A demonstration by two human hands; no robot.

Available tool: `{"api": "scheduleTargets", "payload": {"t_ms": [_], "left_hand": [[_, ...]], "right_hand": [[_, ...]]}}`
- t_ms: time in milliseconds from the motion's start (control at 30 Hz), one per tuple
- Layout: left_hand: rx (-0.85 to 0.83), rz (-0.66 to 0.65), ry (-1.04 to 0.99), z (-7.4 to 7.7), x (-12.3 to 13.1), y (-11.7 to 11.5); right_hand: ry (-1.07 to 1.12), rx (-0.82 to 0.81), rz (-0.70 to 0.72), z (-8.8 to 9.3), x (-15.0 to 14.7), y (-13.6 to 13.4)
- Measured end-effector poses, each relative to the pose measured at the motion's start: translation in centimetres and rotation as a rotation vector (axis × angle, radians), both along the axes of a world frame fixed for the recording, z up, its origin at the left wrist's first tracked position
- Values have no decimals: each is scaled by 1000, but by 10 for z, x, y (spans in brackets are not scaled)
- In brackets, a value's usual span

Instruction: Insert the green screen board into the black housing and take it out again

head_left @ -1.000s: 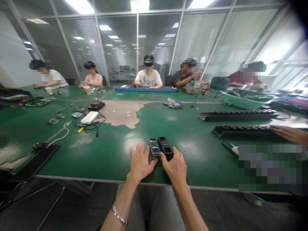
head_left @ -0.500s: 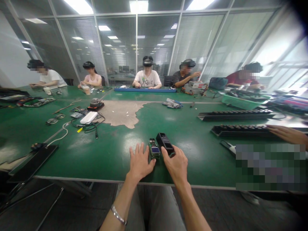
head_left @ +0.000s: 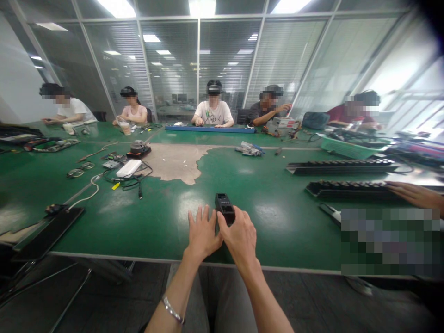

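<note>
A black plastic housing [head_left: 224,202] with rectangular cut-outs is held in my right hand [head_left: 242,237], thumb along one side and fingers round the other. It sits where the small green circuit board lay, and that board is now hidden beneath it. Just to the left, my left hand [head_left: 202,234] rests palm down with its fingers spread, its thumb near the housing's lower end. Whether the left thumb touches the board or the housing, I cannot tell. Both hands are near the front edge of the green tabletop [head_left: 145,226].
A white box with black cables [head_left: 128,169] lies to the left, beyond a dark flat panel [head_left: 52,236]. To the right are long black strips [head_left: 347,188], a co-worker's hand [head_left: 412,193] and a green basket [head_left: 350,147]. Several people sit across the table.
My right hand has moved left with the black housing, bringing it over the circuit board, which it now covers. My left hand has barely moved.
</note>
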State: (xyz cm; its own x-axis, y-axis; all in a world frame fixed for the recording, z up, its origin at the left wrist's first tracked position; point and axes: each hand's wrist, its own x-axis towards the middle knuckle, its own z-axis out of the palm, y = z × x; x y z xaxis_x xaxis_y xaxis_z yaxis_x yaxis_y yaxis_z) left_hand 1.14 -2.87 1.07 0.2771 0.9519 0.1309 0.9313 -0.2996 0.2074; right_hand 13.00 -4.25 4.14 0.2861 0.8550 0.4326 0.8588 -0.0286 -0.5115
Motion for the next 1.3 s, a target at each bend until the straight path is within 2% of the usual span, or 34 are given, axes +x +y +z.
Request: {"api": "scheduleTargets", "payload": {"t_ms": [333,733,1000,1167,1300], "left_hand": [[0,17,13,-1,1,1],[11,18,43,-4,1,3],[31,18,41,-3,2,2],[30,8,29,-3,1,2],[17,10,32,-4,2,2]], "right_hand": [[-131,-125,-52,-12,-5,-9],[-109,-138,-43,-25,1,-12],[-33,-98,-5,-20,1,-7],[27,5,14,-16,2,-2],[85,89,42,-6,5,4]]}}
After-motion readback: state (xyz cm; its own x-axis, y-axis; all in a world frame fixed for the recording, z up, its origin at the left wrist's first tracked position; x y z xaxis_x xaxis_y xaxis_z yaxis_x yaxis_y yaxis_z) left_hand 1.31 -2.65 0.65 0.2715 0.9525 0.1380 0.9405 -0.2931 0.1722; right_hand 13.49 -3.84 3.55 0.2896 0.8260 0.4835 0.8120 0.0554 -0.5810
